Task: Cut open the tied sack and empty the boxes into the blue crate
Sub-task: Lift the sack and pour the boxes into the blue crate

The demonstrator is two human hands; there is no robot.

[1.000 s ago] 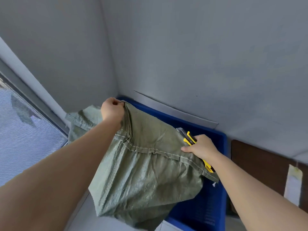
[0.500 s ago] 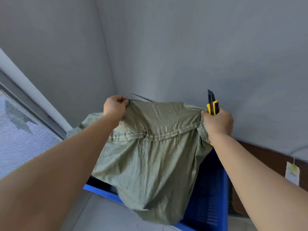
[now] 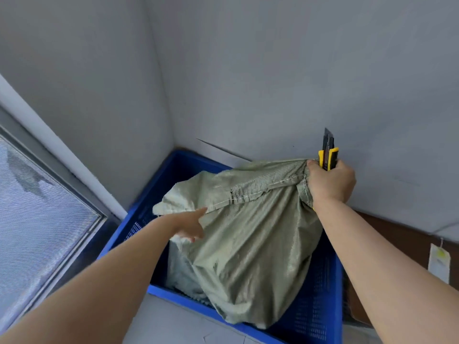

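Your right hand (image 3: pixel 330 184) clenches the soft green woven sack (image 3: pixel 248 244) by its seam, plus the yellow-handled utility knife (image 3: pixel 328 158); your left hand (image 3: pixel 190 225) seems released. Take hold along the seam.

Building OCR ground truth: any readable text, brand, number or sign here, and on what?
No legible text in this frame.
White hang tag with a yellow patch, right edge: print, if any, too blurred to read.
On the utility knife, green sack and blue crate: no markings visible.
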